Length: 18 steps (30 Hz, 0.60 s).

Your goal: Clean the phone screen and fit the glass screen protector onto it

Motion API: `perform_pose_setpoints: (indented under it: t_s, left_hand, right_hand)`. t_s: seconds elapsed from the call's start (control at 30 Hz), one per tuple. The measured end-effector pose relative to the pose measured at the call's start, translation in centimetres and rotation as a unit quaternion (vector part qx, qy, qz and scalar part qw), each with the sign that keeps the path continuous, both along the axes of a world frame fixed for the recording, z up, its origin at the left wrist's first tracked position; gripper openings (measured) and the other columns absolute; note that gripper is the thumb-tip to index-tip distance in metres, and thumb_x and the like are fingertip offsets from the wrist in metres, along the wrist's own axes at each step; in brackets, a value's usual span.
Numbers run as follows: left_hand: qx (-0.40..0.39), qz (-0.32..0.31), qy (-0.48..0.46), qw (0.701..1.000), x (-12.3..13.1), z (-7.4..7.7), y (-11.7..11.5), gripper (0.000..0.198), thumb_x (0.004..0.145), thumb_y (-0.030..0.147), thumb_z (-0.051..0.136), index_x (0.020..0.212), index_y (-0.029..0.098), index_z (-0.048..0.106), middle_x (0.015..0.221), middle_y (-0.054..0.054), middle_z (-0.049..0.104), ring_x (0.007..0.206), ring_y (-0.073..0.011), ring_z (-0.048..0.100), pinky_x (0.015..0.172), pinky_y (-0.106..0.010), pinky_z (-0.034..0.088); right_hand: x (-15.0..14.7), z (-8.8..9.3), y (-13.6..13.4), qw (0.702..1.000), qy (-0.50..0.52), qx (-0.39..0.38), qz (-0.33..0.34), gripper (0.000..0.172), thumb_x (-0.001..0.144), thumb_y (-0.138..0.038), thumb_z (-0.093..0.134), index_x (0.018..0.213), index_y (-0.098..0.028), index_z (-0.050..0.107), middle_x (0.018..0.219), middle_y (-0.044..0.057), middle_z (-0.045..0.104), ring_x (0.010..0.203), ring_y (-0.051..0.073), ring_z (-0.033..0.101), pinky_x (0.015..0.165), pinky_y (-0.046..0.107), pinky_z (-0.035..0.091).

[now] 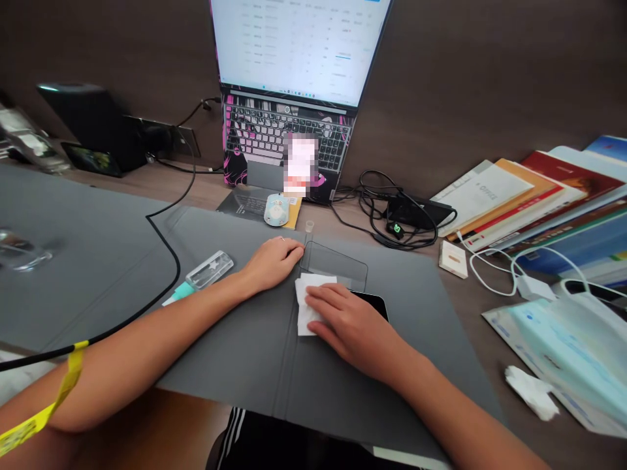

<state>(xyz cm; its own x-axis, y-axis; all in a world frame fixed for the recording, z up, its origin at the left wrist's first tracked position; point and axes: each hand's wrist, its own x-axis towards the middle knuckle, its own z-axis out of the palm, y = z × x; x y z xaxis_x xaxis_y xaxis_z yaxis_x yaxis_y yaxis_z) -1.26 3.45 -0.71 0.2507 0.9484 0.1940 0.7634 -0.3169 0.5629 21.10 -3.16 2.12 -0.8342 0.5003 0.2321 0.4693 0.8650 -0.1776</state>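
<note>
My left hand (274,262) rests on the grey desk mat with its fingers closed at the left edge of a clear, dark-edged glass screen protector (337,261). My right hand (350,320) presses a folded white tissue (316,297) down at the protector's near side, its fingers together on top of the tissue. A dark phone (375,303) lies partly hidden behind that hand. Left of my left hand is a clear plastic case (210,269) with a star on it, beside a turquoise and white item (181,294).
An open laptop (289,130) stands at the back, with a mouse (277,210) in front. Black cables (401,215) tangle beside leaning books (533,189). A tissue pack (568,352) and crumpled tissue (531,391) lie right. A black cable (166,241) crosses the mat (235,365).
</note>
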Motion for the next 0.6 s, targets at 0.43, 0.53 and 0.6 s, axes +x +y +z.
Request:
perform_pose_setpoints:
  t_s: [0.43, 0.53, 0.6]
  left_hand:
    - [0.051, -0.023, -0.068, 0.996, 0.0, 0.8, -0.7, 0.034, 0.101, 0.029, 0.039, 0.109, 0.02, 0.071, 0.106, -0.005, 0.074, 0.103, -0.0208, 0.065, 0.096, -0.036, 0.048]
    - [0.086, -0.101, -0.084, 0.988, -0.1, 1.3, -1.4, 0.036, 0.103, 0.031, 0.037, 0.105, 0.019, 0.071, 0.095, -0.005, 0.072, 0.094, -0.0196, 0.064, 0.089, -0.034, 0.049]
    - [0.084, -0.171, -0.055, 0.98, -0.1, 1.5, -1.9, 0.036, 0.104, 0.033, 0.037, 0.106, 0.02, 0.07, 0.092, -0.006, 0.07, 0.091, -0.0197, 0.062, 0.086, -0.034, 0.048]
  right_hand:
    - [2.1, 1.4, -0.1, 0.995, -0.032, -0.08, 0.048, 0.02, 0.102, -0.025, 0.054, 0.093, -0.02, 0.072, 0.106, 0.006, 0.072, 0.097, 0.019, 0.066, 0.08, 0.033, 0.055]
    - [3.0, 2.1, 0.4, 0.993, -0.057, -0.103, 0.018, 0.024, 0.101, -0.031, 0.056, 0.086, -0.02, 0.071, 0.095, 0.004, 0.072, 0.086, 0.018, 0.066, 0.075, 0.032, 0.053]
    - [3.4, 2.4, 0.7, 0.992, -0.068, -0.11, -0.001, 0.024, 0.101, -0.032, 0.057, 0.084, -0.021, 0.069, 0.092, 0.003, 0.071, 0.082, 0.017, 0.065, 0.072, 0.032, 0.052]
